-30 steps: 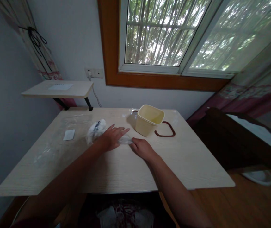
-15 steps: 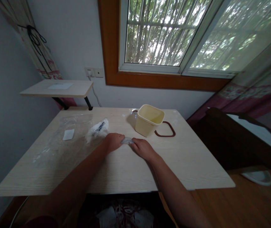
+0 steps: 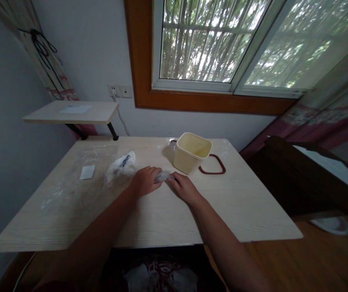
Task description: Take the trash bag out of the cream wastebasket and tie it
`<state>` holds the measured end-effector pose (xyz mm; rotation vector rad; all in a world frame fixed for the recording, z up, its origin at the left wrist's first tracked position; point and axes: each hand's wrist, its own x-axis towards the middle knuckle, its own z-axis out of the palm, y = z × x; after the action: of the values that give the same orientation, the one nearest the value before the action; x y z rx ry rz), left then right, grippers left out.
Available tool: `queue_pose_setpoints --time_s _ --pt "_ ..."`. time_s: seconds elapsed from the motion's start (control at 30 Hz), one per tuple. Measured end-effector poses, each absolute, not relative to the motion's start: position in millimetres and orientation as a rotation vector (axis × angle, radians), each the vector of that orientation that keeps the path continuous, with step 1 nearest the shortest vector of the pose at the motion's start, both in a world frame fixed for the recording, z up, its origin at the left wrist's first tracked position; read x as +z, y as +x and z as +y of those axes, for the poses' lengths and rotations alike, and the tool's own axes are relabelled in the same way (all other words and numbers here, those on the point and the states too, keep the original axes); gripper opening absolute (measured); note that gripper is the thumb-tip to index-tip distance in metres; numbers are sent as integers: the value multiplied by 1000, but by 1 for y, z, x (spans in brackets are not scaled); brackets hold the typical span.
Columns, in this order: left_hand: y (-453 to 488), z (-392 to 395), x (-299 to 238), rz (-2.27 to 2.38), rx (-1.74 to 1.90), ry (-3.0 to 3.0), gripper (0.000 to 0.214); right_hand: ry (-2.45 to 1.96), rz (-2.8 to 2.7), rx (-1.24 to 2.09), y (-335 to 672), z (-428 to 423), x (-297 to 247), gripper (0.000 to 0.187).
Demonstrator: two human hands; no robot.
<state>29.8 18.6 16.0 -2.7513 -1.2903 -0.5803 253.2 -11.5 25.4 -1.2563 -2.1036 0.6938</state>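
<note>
Between my two hands, just above the table, is a small clear plastic packet; its contents cannot be made out. My left hand is closed on its left end. The fingers of my right hand pinch its right end. Beyond my right hand stands a cream plastic bin, upright with its open top tilted toward me in view. A brown curved handle lies against the bin's right side. Next to my left hand rests a crumpled white plastic bag with dark print.
A large clear plastic sheet with a white label spreads over the table's left side. A raised shelf on black legs stands at the back left. The wooden table ends near my body.
My left hand has risen slightly and its fingers have shifted on the packet, showing more of it. Both hands still hold it, and the bin has stayed in place.
</note>
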Motion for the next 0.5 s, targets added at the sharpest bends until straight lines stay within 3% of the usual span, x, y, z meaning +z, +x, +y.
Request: queue_pose_setpoints --time_s 0.1,0.23,0.3,0.4,0.5 --pt "34 18 14 -1346 -587 -2761 26 -1249 -2097 707 252 -13 26 30" --pt "30 23 6 -1444 -559 -2752 23 -1218 -2016 722 252 -15 25 43" --pt "27 24 3 -1452 -601 -2762 30 -1169 -1948 695 253 -14 26 42" --pt "24 24 2 -1401 -666 -2783 47 -1096 -1874 656 254 -12 29 27" --pt "23 23 3 -1354 -671 -2784 56 -1068 -1855 678 255 -10 31 30"
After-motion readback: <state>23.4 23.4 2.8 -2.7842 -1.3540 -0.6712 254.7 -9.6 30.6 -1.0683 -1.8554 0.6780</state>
